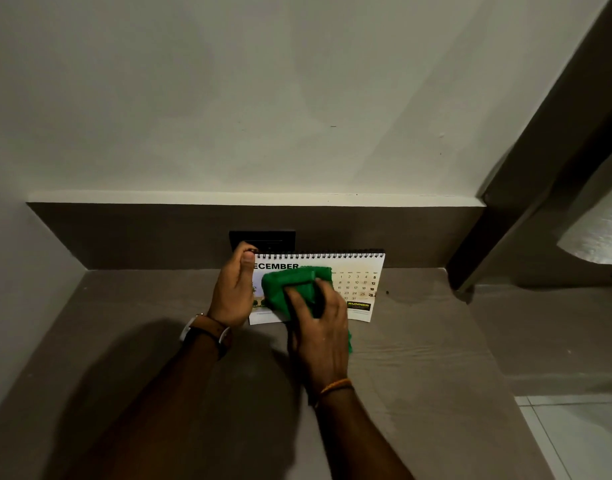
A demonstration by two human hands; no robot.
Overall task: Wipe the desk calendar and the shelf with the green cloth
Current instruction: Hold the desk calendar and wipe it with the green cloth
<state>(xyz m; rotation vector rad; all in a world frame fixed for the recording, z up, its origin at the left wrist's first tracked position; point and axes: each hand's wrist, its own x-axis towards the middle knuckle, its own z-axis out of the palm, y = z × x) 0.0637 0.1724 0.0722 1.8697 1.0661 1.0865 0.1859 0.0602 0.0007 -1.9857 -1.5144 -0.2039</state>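
Note:
A white spiral-bound desk calendar (361, 271) showing December stands upright on the grey-brown shelf (418, 341), close to the back wall. My left hand (232, 289) grips the calendar's left edge, thumb near the top corner. My right hand (318, 323) presses a bunched green cloth (287, 285) flat against the calendar's front face, over its left and middle part. The cloth hides the picture and part of the date grid. A fold of cloth hangs below my right palm.
A black wall socket plate (263, 239) sits on the dark back panel just behind the calendar's left corner. A dark slanted beam (539, 168) rises at the right. Pale floor tiles (574, 438) show past the shelf's right edge. A wall closes the left side.

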